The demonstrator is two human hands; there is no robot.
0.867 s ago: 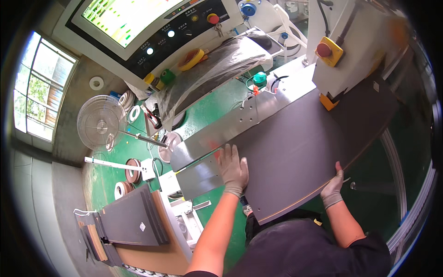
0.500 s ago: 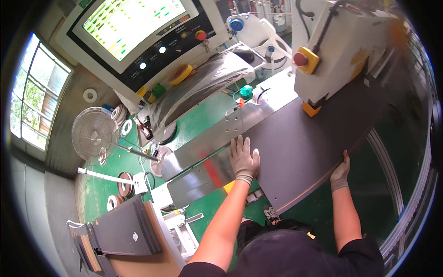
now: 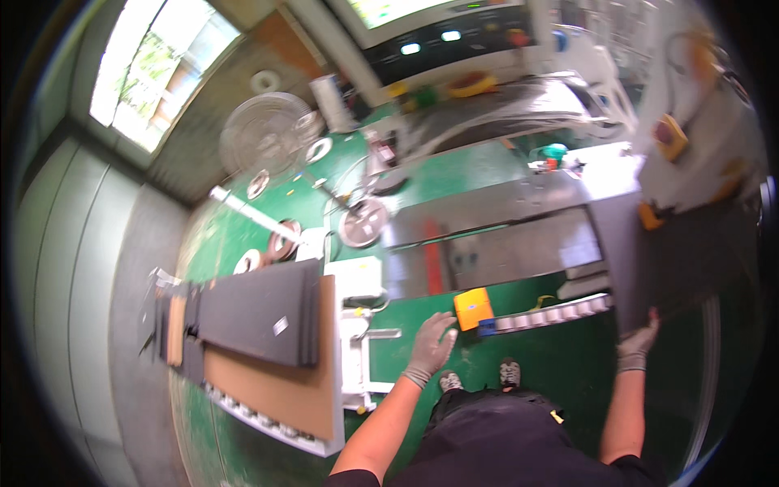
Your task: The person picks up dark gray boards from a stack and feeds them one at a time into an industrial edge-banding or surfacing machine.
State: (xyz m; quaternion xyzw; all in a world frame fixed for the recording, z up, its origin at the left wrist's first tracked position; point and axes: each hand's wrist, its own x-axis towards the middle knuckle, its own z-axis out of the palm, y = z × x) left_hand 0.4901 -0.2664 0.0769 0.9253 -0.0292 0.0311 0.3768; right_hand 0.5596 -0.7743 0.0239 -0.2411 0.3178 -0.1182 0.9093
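My left hand (image 3: 433,349), in a pale work glove, is in the air over the green floor with nothing in it. Its fingers are stretched out and slightly apart, close to a yellow box-shaped part (image 3: 473,309) below the metal table's edge. My right hand (image 3: 638,346), gloved too, is at the near edge of a dark grey panel (image 3: 621,252) and appears to grip it; the fingers are partly blurred. The panel lies at the right, reaching under the white machine head (image 3: 698,138).
A steel work table (image 3: 519,252) with a red stripe lies ahead. At the left, dark panels (image 3: 260,312) are stacked on a brown board over a roller stand. A fan (image 3: 268,134) and tape rolls stand beyond. A control console (image 3: 446,40) rises at the back.
My left hand has come off the panel and moved toward me. The panel has shifted right, away from the table's middle, with my right hand still at its edge. The view has turned left.
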